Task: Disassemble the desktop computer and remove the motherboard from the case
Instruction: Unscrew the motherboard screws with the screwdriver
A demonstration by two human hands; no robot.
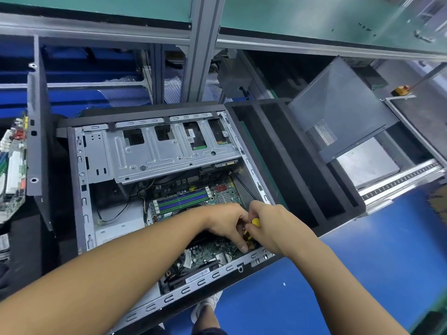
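L hand [227, 222], R hand [272, 226] gripping screwdriver [255, 223] over mobo [183, 201], barcode label [198, 274] unreadable

A single wide-angle view, from a camera worn on the person's head; it faces forward and steeply down, close above the open computer case [81, 189]; the aluminium bench frame [198, 56] crosses the top, the floor [362, 274] lies below.

Motherboard [183, 201] is lying in the case [82, 201], drive cage [150, 151] sitting behind it. Left hand [227, 223] and right hand [273, 226] are meeting around a screwdriver [255, 223] over the board's right edge. Side panel [338, 110] is leaning right of the case, loose board [12, 170] lying far left.
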